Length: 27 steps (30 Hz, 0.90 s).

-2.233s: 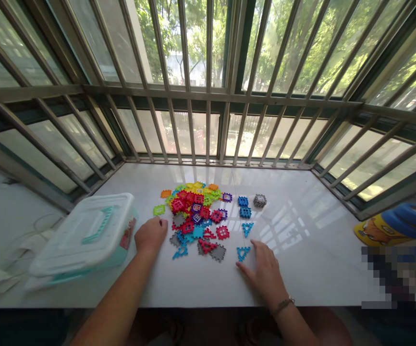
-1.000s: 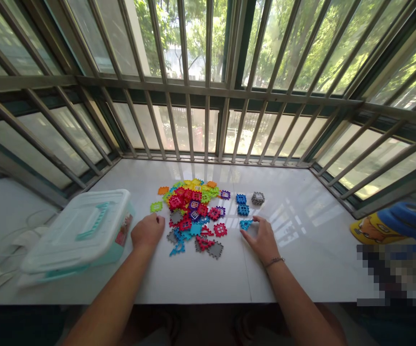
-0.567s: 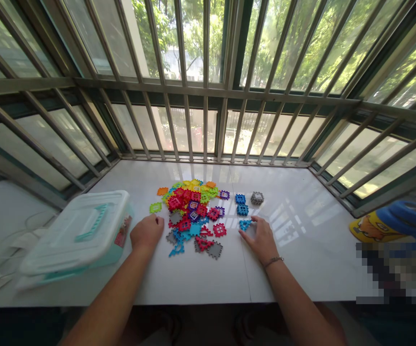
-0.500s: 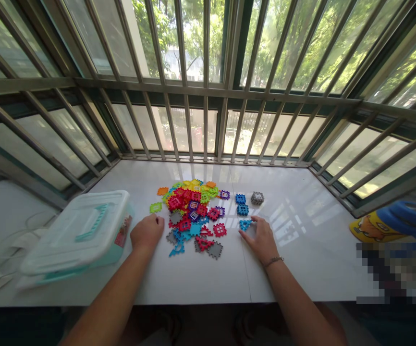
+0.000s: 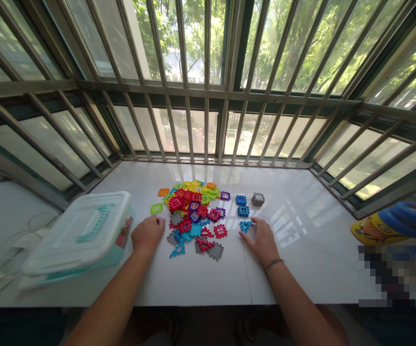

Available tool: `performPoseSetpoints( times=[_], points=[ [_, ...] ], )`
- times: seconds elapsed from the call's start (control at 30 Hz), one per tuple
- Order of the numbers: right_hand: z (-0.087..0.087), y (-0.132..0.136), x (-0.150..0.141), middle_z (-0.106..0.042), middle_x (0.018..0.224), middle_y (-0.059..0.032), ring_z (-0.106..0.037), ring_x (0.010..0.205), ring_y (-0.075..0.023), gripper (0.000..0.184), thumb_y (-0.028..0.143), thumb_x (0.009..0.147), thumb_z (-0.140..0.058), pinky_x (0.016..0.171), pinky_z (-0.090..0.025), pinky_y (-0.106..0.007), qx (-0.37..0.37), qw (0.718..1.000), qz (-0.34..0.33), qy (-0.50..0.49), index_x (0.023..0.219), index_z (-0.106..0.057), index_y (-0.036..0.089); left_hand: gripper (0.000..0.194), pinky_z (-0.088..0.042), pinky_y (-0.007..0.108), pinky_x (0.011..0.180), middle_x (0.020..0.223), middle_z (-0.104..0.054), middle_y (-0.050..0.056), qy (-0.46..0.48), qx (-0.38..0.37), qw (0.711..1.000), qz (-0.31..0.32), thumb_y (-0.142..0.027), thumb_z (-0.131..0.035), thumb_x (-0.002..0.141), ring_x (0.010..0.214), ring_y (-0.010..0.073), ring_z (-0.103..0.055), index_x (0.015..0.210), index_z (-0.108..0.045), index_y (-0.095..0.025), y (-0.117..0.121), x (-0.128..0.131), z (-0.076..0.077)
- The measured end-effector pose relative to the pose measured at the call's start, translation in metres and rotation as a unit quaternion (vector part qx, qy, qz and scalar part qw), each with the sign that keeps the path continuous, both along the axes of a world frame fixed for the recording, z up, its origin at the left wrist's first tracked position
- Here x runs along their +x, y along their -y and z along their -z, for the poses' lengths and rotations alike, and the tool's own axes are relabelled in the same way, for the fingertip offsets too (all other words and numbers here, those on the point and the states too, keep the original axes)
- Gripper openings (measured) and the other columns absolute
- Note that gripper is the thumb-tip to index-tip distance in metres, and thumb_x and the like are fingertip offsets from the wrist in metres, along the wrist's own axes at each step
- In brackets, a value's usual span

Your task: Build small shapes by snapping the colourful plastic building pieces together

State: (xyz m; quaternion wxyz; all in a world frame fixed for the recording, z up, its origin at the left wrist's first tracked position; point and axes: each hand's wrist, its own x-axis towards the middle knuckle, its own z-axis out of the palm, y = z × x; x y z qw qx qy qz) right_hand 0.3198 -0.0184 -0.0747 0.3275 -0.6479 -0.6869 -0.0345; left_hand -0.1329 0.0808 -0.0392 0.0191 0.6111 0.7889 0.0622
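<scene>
The left hand is curled into a loose fist on the white table, between the lidded box on the left and the heap of colored plastic pieces in the middle. The right hand is partly open, right of the heap, thumb and forefinger spread around the blue triangle, which lies flat on the table. Their tips reach its edges, though I cannot tell whether they grip it. Just beyond are two blue squares, with a gray stack to their right.
</scene>
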Motion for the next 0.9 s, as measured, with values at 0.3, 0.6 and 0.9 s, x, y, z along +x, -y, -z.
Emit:
performPoseSetpoints(
  times=[0.3,0.6,0.9],
  points=[
    [-0.0014,0.0001,-0.0006,-0.069,0.133,-0.0194,-0.066,0.124,-0.0372,0.068,0.072,0.101,-0.066,0.111,-0.054,-0.057,0.012,1.000,-0.009,0.001,0.141,-0.059,0.017,0.053,-0.046,0.037,0.069,0.109,-0.082,0.017,0.004,0.004,1.000,0.001,-0.044,-0.034,0.106,0.096,0.0344,-0.076,0.105,-0.082,-0.020,-0.0005,-0.0015,0.0022],
    [0.0003,-0.0001,0.0000,-0.069,0.134,-0.0196,-0.066,0.125,-0.0379,0.070,0.074,0.101,-0.066,0.110,-0.055,-0.058,0.020,1.000,-0.010,0.004,0.143,-0.058,0.018,0.055,-0.048,0.038,0.072,0.110,-0.082,0.019,-0.003,0.001,1.000,0.004,-0.043,-0.033,0.106,0.097,0.0355,-0.077,0.109,-0.083,-0.019,0.0015,-0.0001,-0.0008],
    [0.0000,0.0000,0.0006,-0.069,0.135,-0.0202,-0.066,0.125,-0.0384,0.072,0.074,0.101,-0.065,0.110,-0.055,-0.058,0.017,1.000,-0.006,0.002,0.144,-0.058,0.018,0.054,-0.047,0.038,0.070,0.111,-0.082,0.018,-0.005,-0.005,1.000,0.003,-0.043,-0.033,0.106,0.098,0.0348,-0.077,0.106,-0.082,-0.020,0.0021,0.0026,-0.0052]
  ],
)
